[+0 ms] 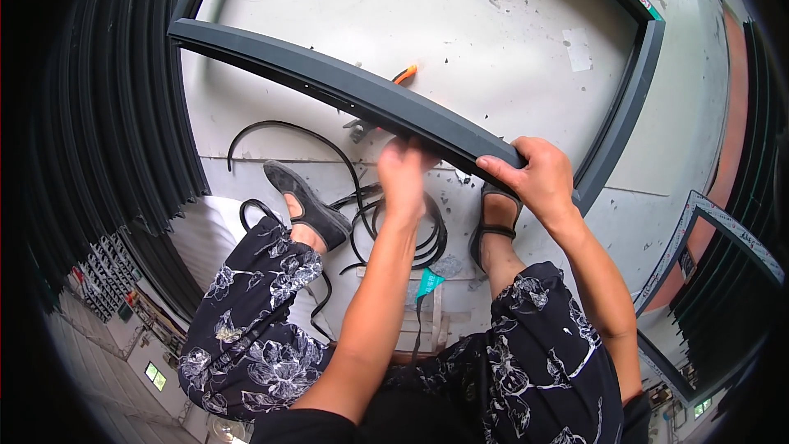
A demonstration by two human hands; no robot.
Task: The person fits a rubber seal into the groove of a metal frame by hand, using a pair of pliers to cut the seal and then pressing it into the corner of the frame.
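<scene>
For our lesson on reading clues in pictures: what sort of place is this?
Probably a window or door frame workshop: a grey metal frame, stacked dark profiles, loose black rubber strip on a concrete floor.

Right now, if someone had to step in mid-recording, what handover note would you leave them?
Right hand grips the near end of the dark grey frame bar, holding it up across the knees.
Left hand is at the bar's underside edge, blurred, fingers on it; whether it pinches the black rubber strip cannot be told.
Loose strip lies coiled on the floor between the feet, and an orange-handled tool lies behind the bar.
How much strip is seated in the bar cannot be seen.
</scene>
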